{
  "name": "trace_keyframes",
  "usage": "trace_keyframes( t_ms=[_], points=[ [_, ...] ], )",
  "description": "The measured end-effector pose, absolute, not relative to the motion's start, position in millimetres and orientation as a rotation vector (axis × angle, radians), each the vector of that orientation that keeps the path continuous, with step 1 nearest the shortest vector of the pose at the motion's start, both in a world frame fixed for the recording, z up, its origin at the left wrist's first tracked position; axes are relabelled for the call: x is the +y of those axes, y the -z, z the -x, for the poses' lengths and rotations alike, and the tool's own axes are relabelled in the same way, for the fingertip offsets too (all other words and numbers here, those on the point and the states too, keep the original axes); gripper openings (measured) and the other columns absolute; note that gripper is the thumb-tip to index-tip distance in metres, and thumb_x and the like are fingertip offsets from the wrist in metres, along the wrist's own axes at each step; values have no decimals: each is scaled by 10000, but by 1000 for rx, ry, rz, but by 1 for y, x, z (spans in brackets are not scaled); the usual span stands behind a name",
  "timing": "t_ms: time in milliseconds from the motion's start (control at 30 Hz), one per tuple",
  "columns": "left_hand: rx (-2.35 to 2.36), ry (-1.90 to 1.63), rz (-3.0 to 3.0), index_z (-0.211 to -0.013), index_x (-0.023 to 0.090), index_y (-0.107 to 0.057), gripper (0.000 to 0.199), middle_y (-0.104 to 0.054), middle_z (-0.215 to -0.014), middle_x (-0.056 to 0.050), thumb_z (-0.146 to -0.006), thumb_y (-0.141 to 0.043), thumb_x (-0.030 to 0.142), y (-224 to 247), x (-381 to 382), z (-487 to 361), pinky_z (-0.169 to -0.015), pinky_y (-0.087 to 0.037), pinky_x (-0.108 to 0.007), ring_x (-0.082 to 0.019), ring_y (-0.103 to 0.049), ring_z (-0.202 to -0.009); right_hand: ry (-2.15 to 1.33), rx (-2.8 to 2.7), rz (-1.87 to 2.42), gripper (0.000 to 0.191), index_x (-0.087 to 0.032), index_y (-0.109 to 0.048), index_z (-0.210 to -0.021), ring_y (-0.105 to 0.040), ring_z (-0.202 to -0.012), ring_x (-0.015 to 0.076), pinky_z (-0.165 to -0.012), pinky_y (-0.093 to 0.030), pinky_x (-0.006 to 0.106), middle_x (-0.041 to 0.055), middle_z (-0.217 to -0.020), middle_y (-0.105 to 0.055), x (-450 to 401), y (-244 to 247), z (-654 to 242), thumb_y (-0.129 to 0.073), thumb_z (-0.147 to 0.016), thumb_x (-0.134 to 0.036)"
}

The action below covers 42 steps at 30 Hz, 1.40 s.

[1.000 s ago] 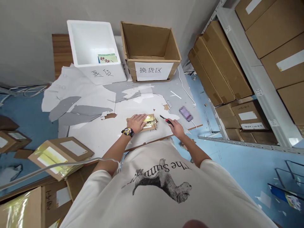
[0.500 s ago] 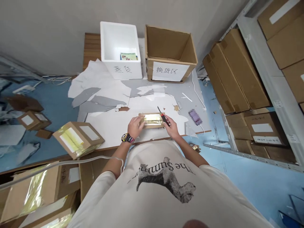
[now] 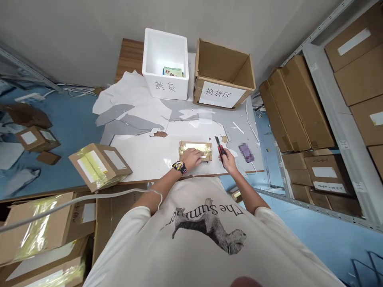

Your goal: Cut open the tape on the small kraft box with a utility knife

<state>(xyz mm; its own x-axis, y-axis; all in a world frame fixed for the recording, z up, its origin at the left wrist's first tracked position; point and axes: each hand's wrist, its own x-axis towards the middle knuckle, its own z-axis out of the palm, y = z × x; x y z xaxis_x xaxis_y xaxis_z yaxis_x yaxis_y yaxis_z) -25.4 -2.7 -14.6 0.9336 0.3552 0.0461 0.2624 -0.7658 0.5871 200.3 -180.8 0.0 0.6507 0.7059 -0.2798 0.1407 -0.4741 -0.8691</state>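
Note:
My left hand point(image 3: 190, 158) lies on a small cardboard package point(image 3: 196, 146) wrapped in shiny gold-yellow tape, holding it down on a white board point(image 3: 143, 157). The hand hides the package's lower middle. My right hand point(image 3: 228, 160) is shut around a red and black box cutter point(image 3: 220, 146), whose blade points away from me. The cutter is just right of the package and does not touch it.
Behind the board stand a white foam box point(image 3: 164, 63) marked 退货 and an open cardboard box point(image 3: 223, 77) labelled 换货区. A blurred phone point(image 3: 246, 152) lies to the right. Another taped carton point(image 3: 99, 166) sits at the left, with stacked cartons on shelving point(image 3: 299, 105) to the right.
The box cutter has moved right, from over the package's right end to just beside it. My left hand has slid onto the package, and the whole view has shifted.

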Motion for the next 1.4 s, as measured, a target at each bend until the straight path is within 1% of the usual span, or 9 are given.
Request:
trace_keyframes(
  t_ms=[200, 367, 500, 700, 967, 1100, 1233, 1333, 1400],
  points=[
    [649, -37, -2494, -1370, 230, -801, 415, -712, -1353, -185, -1086, -734, 525, 24, -13, -5, -1091, -454, -534, -407, -609, -1312, -1025, -724, 2038, 503, -204, -759, -1248, -684, -691, 191, -741, -584, 302, -15, -759, -734, -229, -9, -231, -545, -824, -367],
    [754, 6, -2324, -1314, 263, -793, 438, -697, -1324, -141, -943, -905, 467, 32, -9, -9, -1073, -436, -525, -399, -596, -1281, -1174, -945, 2113, 324, -226, -786, -1144, -660, -698, 179, -703, -500, 265, -17, -750, -737, -227, -24, -237, -574, -962, -390],
    [786, -4, -2284, -1254, 257, -774, 413, -692, -1355, -132, -898, -932, 394, 30, -14, -12, -1102, -415, -536, -394, -595, -1295, -1187, -1125, 2182, 360, -228, -792, -1077, -617, -679, 174, -682, -438, 265, -10, -748, -730, -209, -32, -254, -559, -1071, -503],
    [793, -76, -2270, -1215, 263, -750, 364, -699, -1328, -114, -892, -904, 333, 26, -24, -9, -1157, -390, -540, -371, -618, -1289, -1428, -1321, 2210, 368, -225, -847, -1146, -623, -665, 180, -653, -388, 272, -15, -680, -676, -164, -36, -279, -607, -1072, -494],
    [825, -109, -2275, -1198, 247, -750, 306, -708, -1330, -125, -918, -855, 309, 24, -19, -13, -1230, -367, -553, -367, -637, -1316, -1731, -1567, 2047, 318, -203, -800, -947, -551, -585, 164, -626, -366, 292, -21, -585, -629, -137, -39, -279, -681, -1060, -475],
    [829, -157, -2256, -1438, 265, -728, 492, -722, -1389, -135, -958, -825, 313, 13, -15, -10, -1235, -400, -561, -382, -635, -1344, -1498, -1062, 2078, 336, -212, -815, -1054, -607, -600, 181, -640, -472, 293, 1, -643, -682, -175, -35, -294, -662, -1051, -511],
    [826, -311, -2117, -1557, 263, -689, 485, -751, -1427, -141, -1084, -703, 370, -1, -14, 0, -1216, -485, -547, -365, -661, -1358, -1089, -439, 2014, 555, -198, -731, -1478, -695, -677, 203, -689, -621, 328, 32, -832, -769, -185, -21, -268, -547, -1044, -490],
    [736, -379, -1877, -1734, 276, -530, 617, -716, -1567, -155, -1152, -617, 459, -4, -17, 7, -1141, -583, -493, -320, -711, -1349, -884, -510, 1925, 706, -246, -537, -1749, -807, -978, 246, -923, -697, 408, 82, -1183, -843, -166, -17, -207, -490, -1080, -470],
    [714, -408, -1708, -1806, 275, -415, 705, -687, -1619, -172, -1170, -579, 532, -1, -18, 15, -1087, -625, -458, -297, -734, -1332, -908, -836, 1853, 630, -253, -612, -1709, -790, -1233, 294, -1089, -661, 460, 106, -1331, -836, -151, -21, -161, -484, -1135, -477]
  ],
)
